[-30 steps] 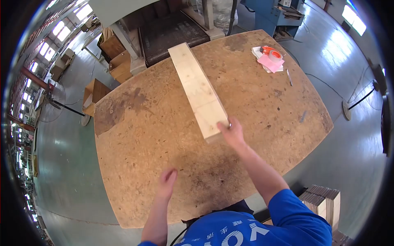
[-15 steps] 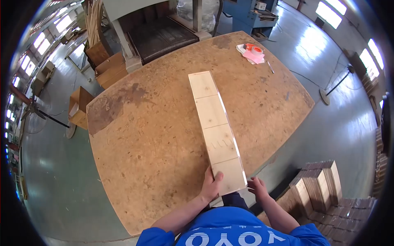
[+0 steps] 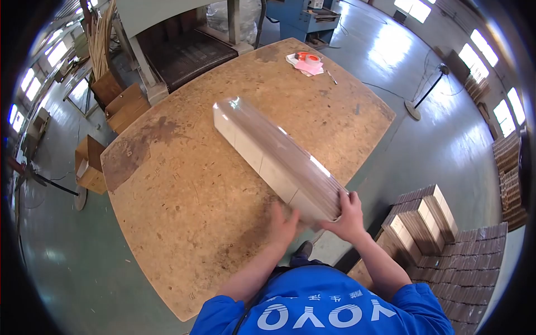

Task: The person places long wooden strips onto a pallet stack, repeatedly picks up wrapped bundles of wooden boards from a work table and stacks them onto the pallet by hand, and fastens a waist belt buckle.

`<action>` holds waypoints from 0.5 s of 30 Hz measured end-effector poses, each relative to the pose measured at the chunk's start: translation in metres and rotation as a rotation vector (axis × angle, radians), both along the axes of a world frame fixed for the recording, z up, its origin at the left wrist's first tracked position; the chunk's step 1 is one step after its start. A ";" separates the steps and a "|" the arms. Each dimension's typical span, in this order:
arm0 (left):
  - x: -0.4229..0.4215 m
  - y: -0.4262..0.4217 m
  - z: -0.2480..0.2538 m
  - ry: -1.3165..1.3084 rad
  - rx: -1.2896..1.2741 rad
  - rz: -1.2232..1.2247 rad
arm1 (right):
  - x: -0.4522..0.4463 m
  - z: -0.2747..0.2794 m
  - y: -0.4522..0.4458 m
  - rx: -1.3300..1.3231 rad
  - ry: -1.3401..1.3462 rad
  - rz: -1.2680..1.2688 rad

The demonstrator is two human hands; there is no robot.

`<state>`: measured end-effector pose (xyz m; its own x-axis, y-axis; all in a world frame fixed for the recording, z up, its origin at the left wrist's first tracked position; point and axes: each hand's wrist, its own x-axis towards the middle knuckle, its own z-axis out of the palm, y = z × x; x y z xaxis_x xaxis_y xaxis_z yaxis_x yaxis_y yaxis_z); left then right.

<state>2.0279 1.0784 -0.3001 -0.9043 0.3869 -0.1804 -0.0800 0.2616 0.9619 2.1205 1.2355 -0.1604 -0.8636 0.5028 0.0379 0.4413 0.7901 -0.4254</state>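
Observation:
A long shrink-wrapped bundle of wooden boards (image 3: 279,151) lies slantwise over the worktable (image 3: 184,223). Its shiny film reflects light, and the pale scored face is turned to the left while the brown board edges show on top. My right hand (image 3: 347,219) grips the bundle's near end, fingers over the top corner and thumb at the end face. Beside the near left corner is my left hand (image 3: 285,226), slightly blurred, with its fingers apart. Whether its fingertips touch the bundle I cannot tell.
Tape and pink paper (image 3: 308,64) lie at the table's far side beside a pen (image 3: 332,78). Stacked wrapped bundles (image 3: 419,226) stand low on the right. Behind the table is a machine with a dark conveyor (image 3: 192,56). Cardboard boxes (image 3: 92,164) stand at left.
The bundle has been rolled from its pale face up to edges up, its far end swinging left. My right hand has taken hold of the near end; my left hand has let go.

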 end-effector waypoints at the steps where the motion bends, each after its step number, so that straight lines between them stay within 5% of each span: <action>1: -0.004 -0.001 0.007 0.109 0.011 0.041 | 0.002 -0.009 -0.001 0.195 0.008 0.059; 3: -0.026 0.002 0.061 0.337 0.034 0.115 | 0.018 -0.048 0.010 0.096 -0.019 0.114; 6: -0.067 0.020 0.095 0.871 -0.203 -0.119 | 0.012 -0.052 0.022 0.077 -0.016 0.138; 15: -0.098 0.069 0.059 0.965 -0.491 -0.256 | -0.038 -0.013 0.060 -0.032 -0.111 0.373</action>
<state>1.9295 1.1474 -0.2406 -0.6519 0.6617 0.3704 0.7564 0.5331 0.3790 2.0825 1.2959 -0.1730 -0.9852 0.1531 -0.0770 0.1714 0.8919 -0.4184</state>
